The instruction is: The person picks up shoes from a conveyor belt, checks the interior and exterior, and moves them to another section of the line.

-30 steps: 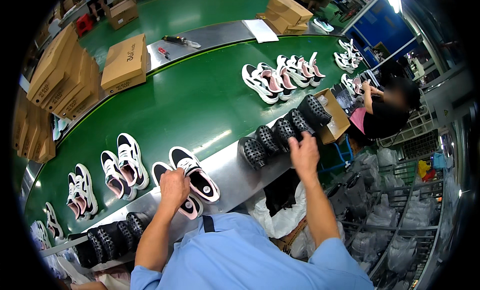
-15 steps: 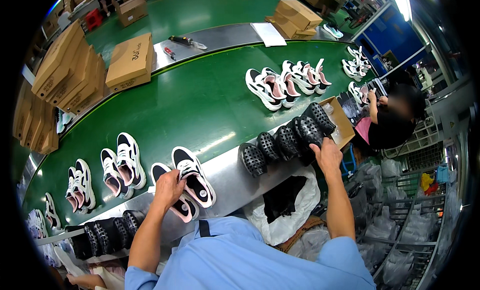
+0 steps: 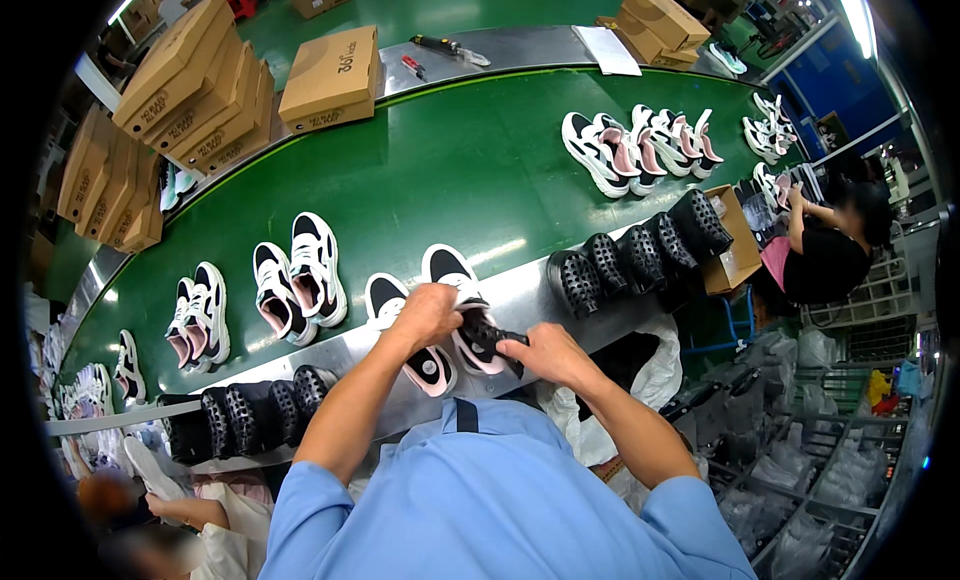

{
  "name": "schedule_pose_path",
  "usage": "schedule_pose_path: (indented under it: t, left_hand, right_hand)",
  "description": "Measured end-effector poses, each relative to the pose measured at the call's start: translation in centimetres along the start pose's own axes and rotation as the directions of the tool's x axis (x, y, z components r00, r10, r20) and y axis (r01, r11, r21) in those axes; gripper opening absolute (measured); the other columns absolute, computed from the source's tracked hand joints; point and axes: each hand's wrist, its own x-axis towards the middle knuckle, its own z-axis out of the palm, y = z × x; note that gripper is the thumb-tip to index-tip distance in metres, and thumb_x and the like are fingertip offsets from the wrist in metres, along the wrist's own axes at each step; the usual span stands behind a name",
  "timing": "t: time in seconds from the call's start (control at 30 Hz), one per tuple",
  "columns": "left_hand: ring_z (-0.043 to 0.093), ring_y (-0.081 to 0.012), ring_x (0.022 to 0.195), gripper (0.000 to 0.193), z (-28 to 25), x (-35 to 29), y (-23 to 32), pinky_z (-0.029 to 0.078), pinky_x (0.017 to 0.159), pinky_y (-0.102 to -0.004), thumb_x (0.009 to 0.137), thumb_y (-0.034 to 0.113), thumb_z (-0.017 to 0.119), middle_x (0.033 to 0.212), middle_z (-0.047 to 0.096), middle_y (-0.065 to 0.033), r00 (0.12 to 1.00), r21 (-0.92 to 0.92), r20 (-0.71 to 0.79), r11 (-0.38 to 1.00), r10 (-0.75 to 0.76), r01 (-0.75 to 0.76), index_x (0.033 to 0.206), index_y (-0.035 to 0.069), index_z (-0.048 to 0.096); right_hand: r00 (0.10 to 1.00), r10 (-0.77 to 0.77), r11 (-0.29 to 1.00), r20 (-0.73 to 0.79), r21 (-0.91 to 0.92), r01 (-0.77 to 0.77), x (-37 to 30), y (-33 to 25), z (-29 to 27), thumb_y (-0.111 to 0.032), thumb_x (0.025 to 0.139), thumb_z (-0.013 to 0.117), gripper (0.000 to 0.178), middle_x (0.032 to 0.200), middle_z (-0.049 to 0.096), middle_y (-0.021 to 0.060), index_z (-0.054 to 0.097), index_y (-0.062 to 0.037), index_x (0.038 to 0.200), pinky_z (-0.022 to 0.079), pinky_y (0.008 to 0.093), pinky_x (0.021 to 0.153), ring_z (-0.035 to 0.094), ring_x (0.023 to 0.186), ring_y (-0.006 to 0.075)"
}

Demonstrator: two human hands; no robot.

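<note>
My left hand [image 3: 430, 315] is closed on the tongue and laces of a black-and-white sneaker [image 3: 447, 267] with pink lining, at the metal edge strip in front of me. My right hand [image 3: 552, 352] grips one end of a black perforated shoe form [image 3: 484, 331]. The form's other end is inside that sneaker's opening. Just left of it lies the matching sneaker [image 3: 385, 297], partly covered by my left hand and forearm. A row of similar black shoe forms [image 3: 640, 260] stands on the strip to the right.
Several sneaker pairs [image 3: 300, 270] stand on the green belt [image 3: 440, 170], others [image 3: 640, 150] far right. More black forms [image 3: 255, 415] sit at left. Cardboard boxes [image 3: 330, 80] line the far edge. Co-workers sit at right [image 3: 830, 240] and lower left; wire racks [image 3: 800, 450] stand right.
My right hand has come from the right-hand row to the sneaker with a black form, now partly inside the shoe. My left hand has shifted onto this sneaker. The view has turned slightly.
</note>
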Motion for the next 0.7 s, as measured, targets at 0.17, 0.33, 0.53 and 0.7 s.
schedule_pose_path:
  t: [0.17,0.33,0.53,0.7]
  left_hand:
    - [0.067,-0.0465,0.094,0.018,3.7,1.3,2.1,0.054,0.088,-0.0526,0.076,0.011,0.067,0.09,0.069,-0.0285,0.957,0.066,-0.121,0.964,0.263,-0.256,0.085,-0.005,0.067]
    - [0.067,-0.0492,0.094,0.093,5.1,-1.9,3.2,0.055,0.089,-0.0542,0.079,0.011,0.081,0.09,0.069,-0.028,0.962,-0.082,-0.271,0.996,-0.041,0.02,0.158,0.004,0.031]
    - [0.071,-0.0506,0.089,0.099,8.4,-0.8,4.3,0.057,0.082,-0.0555,0.077,0.015,0.081,0.091,0.073,-0.0311,0.906,-0.362,-0.232,0.896,-0.353,0.257,0.159,0.003,0.029]
    - [0.072,-0.0495,0.085,0.081,8.4,0.0,2.9,0.056,0.08,-0.0561,0.082,0.011,0.07,0.088,0.073,-0.03,0.842,-0.296,-0.299,0.883,-0.448,0.365,0.155,-0.002,0.035]
  right_hand:
    - [0.964,-0.026,0.964,-0.265,-0.263,-0.047,3.7,-1.4,5.4,-0.032,0.094,0.067,0.039,0.092,0.074,0.0274,0.073,0.0059,0.101,0.057,0.0563,0.081,0.072,0.088,0.0482]
    - [0.835,-0.28,0.958,-0.473,-0.196,0.21,1.8,2.7,5.7,-0.013,0.089,0.071,0.043,0.11,0.069,0.0285,0.058,0.004,0.126,0.056,0.0526,0.084,0.068,0.099,0.0487]
    - [0.902,-0.173,0.977,-0.396,-0.184,0.107,6.4,4.0,5.5,-0.021,0.086,0.077,0.035,0.095,0.071,0.0248,0.059,0.0006,0.107,0.056,0.055,0.077,0.071,0.088,0.0461]
    - [0.898,-0.094,0.981,-0.429,-0.192,0.011,8.3,3.1,8.0,-0.03,0.088,0.076,0.035,0.087,0.073,0.0236,0.061,-0.001,0.102,0.057,0.0561,0.074,0.073,0.08,0.0458]
